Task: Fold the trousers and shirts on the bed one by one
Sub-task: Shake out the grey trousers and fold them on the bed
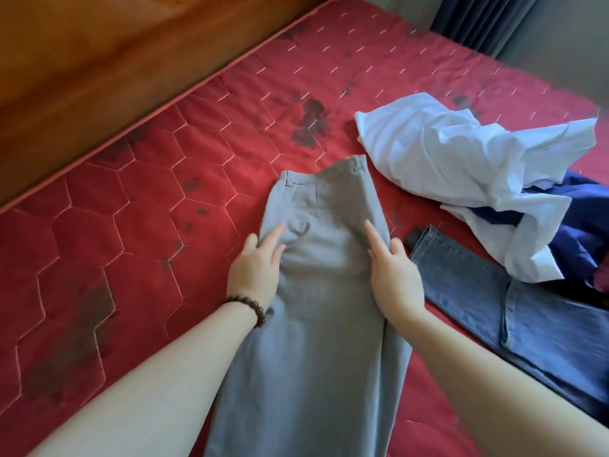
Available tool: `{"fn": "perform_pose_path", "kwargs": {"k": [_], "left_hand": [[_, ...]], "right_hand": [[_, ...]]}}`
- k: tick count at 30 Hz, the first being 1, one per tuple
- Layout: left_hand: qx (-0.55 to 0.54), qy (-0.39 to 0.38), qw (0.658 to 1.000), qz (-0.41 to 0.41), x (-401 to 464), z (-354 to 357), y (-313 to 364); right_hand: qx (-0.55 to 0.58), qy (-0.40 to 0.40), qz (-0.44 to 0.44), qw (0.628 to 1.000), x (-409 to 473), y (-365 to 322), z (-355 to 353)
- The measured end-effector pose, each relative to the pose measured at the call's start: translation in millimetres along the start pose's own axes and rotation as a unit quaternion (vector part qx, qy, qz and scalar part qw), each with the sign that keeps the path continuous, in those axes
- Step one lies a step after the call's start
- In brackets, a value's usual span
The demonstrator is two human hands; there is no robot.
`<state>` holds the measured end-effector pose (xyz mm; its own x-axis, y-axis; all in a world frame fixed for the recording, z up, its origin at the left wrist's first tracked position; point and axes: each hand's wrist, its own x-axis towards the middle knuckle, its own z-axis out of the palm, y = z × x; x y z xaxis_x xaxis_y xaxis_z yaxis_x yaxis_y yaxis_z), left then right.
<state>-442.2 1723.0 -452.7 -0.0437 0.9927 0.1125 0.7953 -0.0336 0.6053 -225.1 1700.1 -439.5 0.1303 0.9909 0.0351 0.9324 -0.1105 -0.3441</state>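
Indoors, red quilted mattress [138, 192], wooden bedframe [99, 61], 2 flat, spread hands [255, 268] on grey trousers [323, 308]

Bed: red quilted mattress [138, 206], hexagon stitch pattern in pale thread, dark blotchy stains scattered across top, heaviest nr centre and at near-left. No sheet on it. Far-left side: wooden bed frame/board [99, 61], reddish-brown, glossy, runs diagonally along mattress edge. Top right corner: dark blue-grey curtain [478, 18], pleated, hanging past mattress end. Beside it a plain grey-green wall [566, 47]. Light: soft daylight, even, no hard shadows. Floor not visible.
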Motion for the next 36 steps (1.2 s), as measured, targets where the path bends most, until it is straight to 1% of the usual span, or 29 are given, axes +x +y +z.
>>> {"fn": "perform_pose_path", "kwargs": {"k": [2, 3, 4, 5, 6, 7, 9, 10, 12, 13, 15, 17, 19, 22, 24, 30, 36], "left_hand": [[-0.007, 0.051, 0.999, 0.01, 24.6, -3.6, 11.2], [0.021, 0.058, 0.998, -0.004, 34.5, -2.8, 13.5], [0.075, 0.051, 0.996, -0.027, 41.5, 0.4, 12.7], [0.135, 0.034, 0.989, -0.038, 44.6, 4.8, 10.8], [0.178, 0.012, 0.984, -0.028, 43.2, 10.0, 9.9], [0.198, -0.015, 0.98, 0.003, 37.5, 16.9, 9.8], [0.207, -0.083, 0.97, 0.093, 18.7, 36.8, 12.3], [0.213, -0.127, 0.961, 0.121, 7.3, 47.6, 11.6], [0.241, -0.2, 0.942, 0.121, -11.4, 66.7, 3.2], [0.257, -0.209, 0.937, 0.114, -16.5, 72.4, -2.8], [0.272, -0.182, 0.938, 0.117, -21.9, 77.6, -13.9], [0.273, -0.152, 0.941, 0.131, -22.6, 80.9, -18.5], [0.27, -0.146, 0.942, 0.138, -22.1, 82.8, -18.7], [0.268, -0.162, 0.942, 0.123, -30.9, 77.5, -18.2], [0.264, -0.176, 0.941, 0.117, -49.7, 68.3, -21.8], [0.266, -0.223, 0.932, 0.106, -154.1, 30.4, -40.4], [0.279, -0.244, 0.922, 0.111, -234.6, 0.4, -56.9]], "right_hand": [[0.011, 0.035, -0.008, 0.999, 26.5, -0.6, -10.3], [-0.009, 0.03, 0.0, 1.0, 38.2, 0.1, -13.0], [-0.049, 0.006, 0.019, 0.999, 47.6, 2.4, -13.1], [-0.095, -0.024, 0.042, 0.994, 53.4, 5.1, -10.6], [-0.128, -0.045, 0.056, 0.989, 54.5, 5.7, -7.5], [-0.142, -0.053, 0.052, 0.987, 50.7, 3.1, -2.3], [-0.13, -0.057, -0.013, 0.99, 32.1, -8.9, 18.0], [-0.114, -0.072, -0.05, 0.99, 19.5, -16.8, 30.8], [-0.082, -0.111, -0.076, 0.988, -4.3, -26.8, 58.2], [-0.07, -0.122, -0.068, 0.988, -13.0, -28.1, 69.1], [-0.059, -0.112, -0.05, 0.991, -23.2, -23.6, 86.8], [-0.058, -0.075, -0.051, 0.994, -25.5, -17.6, 95.6], [-0.063, -0.058, -0.054, 0.995, -25.0, -16.6, 99.7], [-0.077, -0.068, -0.037, 0.994, -36.3, -20.9, 97.9], [-0.079, -0.077, -0.019, 0.994, -59.2, -25.1, 95.5], [-0.062, -0.09, 0.0, 0.994, -172.5, -49.5, 94.1], [-0.075, -0.101, 0.027, 0.992, -264.1, -64.8, 93.7]]}}
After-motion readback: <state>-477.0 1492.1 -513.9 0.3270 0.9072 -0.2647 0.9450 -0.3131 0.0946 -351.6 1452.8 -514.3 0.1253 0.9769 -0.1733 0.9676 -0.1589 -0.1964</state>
